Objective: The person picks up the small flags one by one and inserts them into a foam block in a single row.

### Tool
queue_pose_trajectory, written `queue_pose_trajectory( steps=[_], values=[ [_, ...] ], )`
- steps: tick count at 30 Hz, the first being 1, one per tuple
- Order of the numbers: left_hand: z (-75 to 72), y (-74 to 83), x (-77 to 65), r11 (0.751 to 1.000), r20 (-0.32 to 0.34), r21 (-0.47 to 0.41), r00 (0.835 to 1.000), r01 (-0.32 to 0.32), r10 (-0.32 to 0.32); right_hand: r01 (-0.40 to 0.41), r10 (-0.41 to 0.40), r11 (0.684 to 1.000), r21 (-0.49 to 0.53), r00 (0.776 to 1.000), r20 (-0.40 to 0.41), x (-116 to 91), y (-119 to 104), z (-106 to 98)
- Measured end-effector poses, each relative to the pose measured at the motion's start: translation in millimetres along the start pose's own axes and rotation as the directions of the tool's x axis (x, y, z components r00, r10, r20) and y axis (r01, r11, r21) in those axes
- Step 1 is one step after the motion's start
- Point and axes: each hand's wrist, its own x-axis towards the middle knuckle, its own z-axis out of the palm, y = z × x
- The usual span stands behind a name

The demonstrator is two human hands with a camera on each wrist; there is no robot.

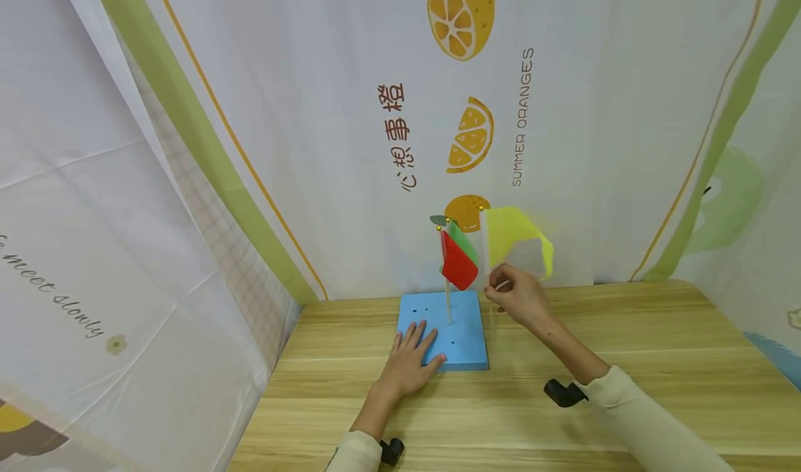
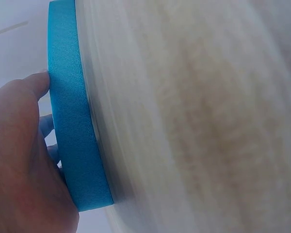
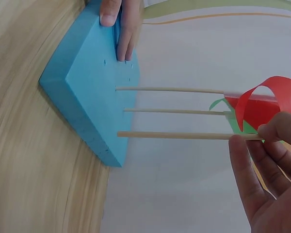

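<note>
A blue foam block [image 1: 468,350] with several small holes lies flat on the table. My left hand [image 1: 407,364] rests on its front left part, fingers spread and straight. Upright in the block stand a red paper flag [image 1: 459,263] and, just behind it, a green flag [image 1: 464,241], each on a thin wooden stick. To their right, my right hand [image 1: 521,299] pinches the stick of a yellow flag [image 1: 503,232] between thumb and fingers. In the right wrist view that wooden stick [image 3: 174,136] runs parallel to the other two, its lower end overlapping the block near one edge.
The wood-grain table [image 1: 632,361] ends at a white cloth backdrop [image 1: 338,145] printed with oranges and lettering, close behind the block. More cloth [image 1: 125,201] hangs at the left side. A black wrist camera [image 1: 563,393] sits under the right sleeve.
</note>
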Motion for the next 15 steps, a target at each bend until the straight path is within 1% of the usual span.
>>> queue_pose_trajectory(
  steps=[4,9,12,15],
  values=[
    [-0.4,0.5,0.4,1.000,-0.001,-0.005,1.000,0.000,0.000,0.019,-0.019,1.000,0.013,1.000,0.010,-1,-2,3],
    [-0.7,0.4,0.5,1.000,0.001,-0.005,1.000,0.002,-0.002,0.024,-0.023,1.000,-0.017,0.999,0.028,-1,-5,7],
    [-0.6,0.4,0.4,1.000,0.002,-0.006,1.000,0.003,-0.003,0.031,-0.030,1.000,-0.006,0.999,0.032,-1,-7,10],
    [-0.5,0.7,0.3,1.000,0.000,-0.003,1.000,0.006,-0.006,0.043,-0.044,0.999,0.033,0.998,0.036,-2,-8,11]
  ],
)
